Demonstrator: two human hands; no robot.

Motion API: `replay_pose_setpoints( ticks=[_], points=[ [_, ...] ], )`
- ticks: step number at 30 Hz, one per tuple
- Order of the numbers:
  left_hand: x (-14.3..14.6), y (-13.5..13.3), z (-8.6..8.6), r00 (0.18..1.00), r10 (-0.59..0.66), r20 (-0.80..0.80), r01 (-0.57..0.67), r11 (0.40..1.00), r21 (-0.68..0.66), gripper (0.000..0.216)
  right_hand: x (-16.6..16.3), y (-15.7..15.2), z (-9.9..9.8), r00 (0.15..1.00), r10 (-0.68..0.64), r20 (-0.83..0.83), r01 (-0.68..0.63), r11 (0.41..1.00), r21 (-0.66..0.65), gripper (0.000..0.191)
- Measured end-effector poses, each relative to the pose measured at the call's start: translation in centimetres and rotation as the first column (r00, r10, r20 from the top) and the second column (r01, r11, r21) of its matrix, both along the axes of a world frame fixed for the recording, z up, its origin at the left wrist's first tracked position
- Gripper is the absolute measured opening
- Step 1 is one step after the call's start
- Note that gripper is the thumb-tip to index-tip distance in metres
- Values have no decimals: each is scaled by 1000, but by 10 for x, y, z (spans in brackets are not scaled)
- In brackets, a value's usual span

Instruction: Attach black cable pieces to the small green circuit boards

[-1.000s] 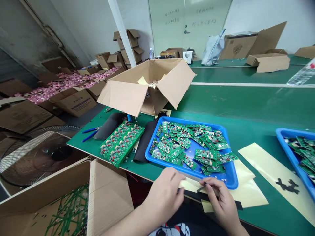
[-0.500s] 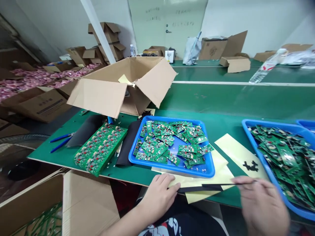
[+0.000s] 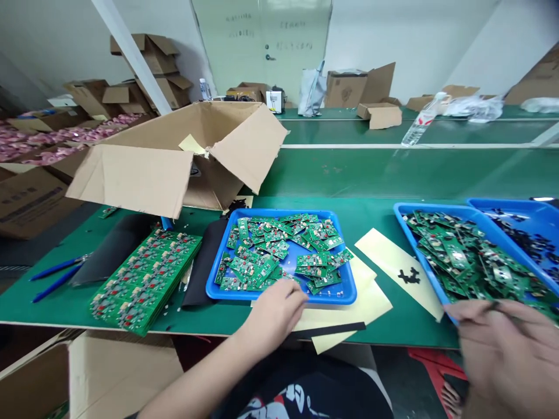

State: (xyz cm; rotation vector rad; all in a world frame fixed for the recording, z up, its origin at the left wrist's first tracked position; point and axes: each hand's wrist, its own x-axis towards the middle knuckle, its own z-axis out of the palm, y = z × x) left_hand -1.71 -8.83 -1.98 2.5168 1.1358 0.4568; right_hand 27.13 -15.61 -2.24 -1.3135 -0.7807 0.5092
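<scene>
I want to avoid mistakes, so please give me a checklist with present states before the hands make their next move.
1. Circuit-board panels stacked: ok.
2. Loose circuit boards fully inside the leftmost blue tray: not ok, one overlaps the right rim.
3. Black strip lying across yellow paper: ok.
4. Left hand clear of that tray: cannot tell; it overlaps the front rim in view.
5. Right hand free of any piece: cannot tell, blurred.
</scene>
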Motion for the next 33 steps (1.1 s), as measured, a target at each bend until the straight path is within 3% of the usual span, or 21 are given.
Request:
replay_pose_setpoints(
  ticks=[3, 8, 13, 17, 20, 23, 26, 29, 33],
  points=[
    [10, 35, -2, 997, 82, -12, -82, 996, -22, 14, -21, 16, 5, 998, 67, -15, -66, 997, 51, 17],
    [13, 65, -1, 992, 105, 74, -98, 991, -94, 11, -30, 31, 11, 970, 214, 113, -211, 977, -36, 13],
    [8, 75, 28, 954, 182, 239, -122, 962, -244, 10, -34, 63, 28, 903, 350, 250, -355, 935, -29, 17],
    [8, 87, 62, 912, 188, 366, -53, 936, -348, 18, -48, 104, 49, 796, 497, 346, -520, 854, -31, 31],
    [11, 94, 86, 819, 231, 526, 28, 899, -438, 21, -61, 128, 69, 735, 570, 367, -605, 796, -25, 35],
    [14, 100, 102, 712, 292, 638, 58, 881, -469, 24, -71, 140, 86, 725, 583, 366, -629, 777, 9, 35],
    [17, 103, 111, 579, 363, 730, 78, 867, -493, 30, -81, 146, 96, 764, 553, 333, -608, 789, 86, 32],
    [20, 103, 118, 416, 419, 807, 186, 830, -526, 37, -92, 151, 101, 827, 497, 262, -549, 814, 190, 31],
    [25, 102, 125, 304, 438, 846, 273, 811, -518, 39, -105, 156, 104, 875, 448, 185, -483, 833, 268, 30]
  ],
)
